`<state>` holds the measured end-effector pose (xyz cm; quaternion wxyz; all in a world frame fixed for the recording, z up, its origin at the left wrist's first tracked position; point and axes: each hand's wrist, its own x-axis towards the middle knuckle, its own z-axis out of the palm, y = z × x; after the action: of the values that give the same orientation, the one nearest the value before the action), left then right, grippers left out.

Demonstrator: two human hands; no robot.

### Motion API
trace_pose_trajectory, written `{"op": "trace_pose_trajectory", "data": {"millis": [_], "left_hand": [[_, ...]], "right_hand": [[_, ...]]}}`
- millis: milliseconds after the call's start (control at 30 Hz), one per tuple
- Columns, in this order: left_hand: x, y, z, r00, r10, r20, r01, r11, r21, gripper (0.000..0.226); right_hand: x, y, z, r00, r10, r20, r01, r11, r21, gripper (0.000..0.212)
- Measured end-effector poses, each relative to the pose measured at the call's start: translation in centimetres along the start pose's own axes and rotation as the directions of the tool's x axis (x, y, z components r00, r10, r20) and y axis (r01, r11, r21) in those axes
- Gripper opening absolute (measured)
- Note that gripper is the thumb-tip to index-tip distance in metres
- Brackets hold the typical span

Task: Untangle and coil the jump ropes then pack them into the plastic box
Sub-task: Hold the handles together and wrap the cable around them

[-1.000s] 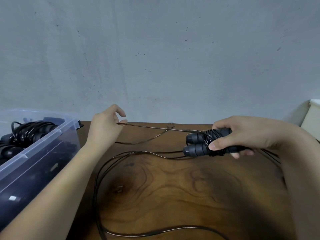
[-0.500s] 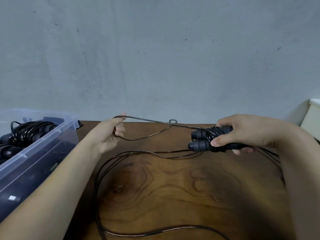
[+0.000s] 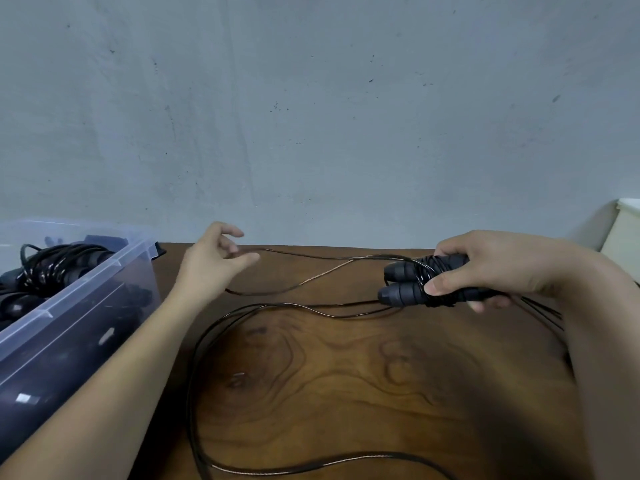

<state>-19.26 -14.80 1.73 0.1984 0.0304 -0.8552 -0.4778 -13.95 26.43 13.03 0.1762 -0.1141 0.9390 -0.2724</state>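
Note:
My right hand (image 3: 485, 265) grips the two black jump rope handles (image 3: 408, 282) side by side above the wooden table (image 3: 346, 375), with a few turns of thin dark rope wound round them. My left hand (image 3: 214, 261) pinches a strand of the rope (image 3: 311, 255) that runs across to the handles. The remaining rope lies in long loose loops (image 3: 197, 358) on the table in front of me. At the left stands the clear plastic box (image 3: 86, 292), holding coiled black jump ropes (image 3: 59, 265).
A grey concrete wall rises behind the table's far edge. A cream-coloured object (image 3: 627, 230) stands at the right edge. More rope strands (image 3: 543, 310) trail off behind my right wrist.
My left hand has moved up and to the right along the strand, which is now drawn straighter toward the handles. My right hand has shifted only slightly with the handles.

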Motion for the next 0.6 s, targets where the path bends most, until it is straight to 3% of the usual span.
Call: {"op": "trace_pose_trajectory", "data": {"millis": [67, 100, 167, 300, 433, 533, 600], "left_hand": [[0.0, 0.5, -0.4, 0.982, -0.017, 0.19, 0.082, 0.938, -0.338, 0.055], [-0.1, 0.9, -0.5, 0.972, -0.019, 0.236, 0.128, 0.88, -0.458, 0.055], [-0.2, 1.9, -0.6, 0.978, -0.022, 0.208, 0.133, 0.832, -0.538, 0.041], [-1.6, 4.5, -0.2, 0.998, 0.043, 0.054, -0.019, 0.92, -0.392, 0.029], [-3.3, 7.4, 0.4, 0.975, 0.205, 0.089, -0.182, 0.958, -0.221, 0.022], [-5.2, 9.5, 1.2, 0.864, 0.431, 0.262, -0.429, 0.901, -0.067, 0.049], [-6.0, 10.2, 1.9, 0.771, 0.513, 0.378, -0.55, 0.835, -0.012, 0.056]], "right_hand": [[0.0, 0.1, 0.0, 1.0, -0.002, 0.011, 0.002, 1.0, 0.0, 0.038], [0.0, 0.1, 0.0, 1.0, -0.003, 0.012, 0.002, 1.0, 0.003, 0.038], [0.0, 0.0, 0.1, 1.0, -0.008, 0.015, 0.008, 1.0, 0.005, 0.037], [0.2, -0.6, 0.6, 0.999, -0.008, 0.041, 0.008, 1.0, -0.02, 0.035], [0.1, -1.4, 1.1, 0.997, -0.024, 0.075, 0.027, 0.999, -0.046, 0.035], [-0.3, -2.1, 1.4, 0.99, -0.077, 0.116, 0.082, 0.996, -0.038, 0.033], [-0.6, -2.5, 1.5, 0.979, -0.133, 0.156, 0.135, 0.991, 0.003, 0.033]]}}
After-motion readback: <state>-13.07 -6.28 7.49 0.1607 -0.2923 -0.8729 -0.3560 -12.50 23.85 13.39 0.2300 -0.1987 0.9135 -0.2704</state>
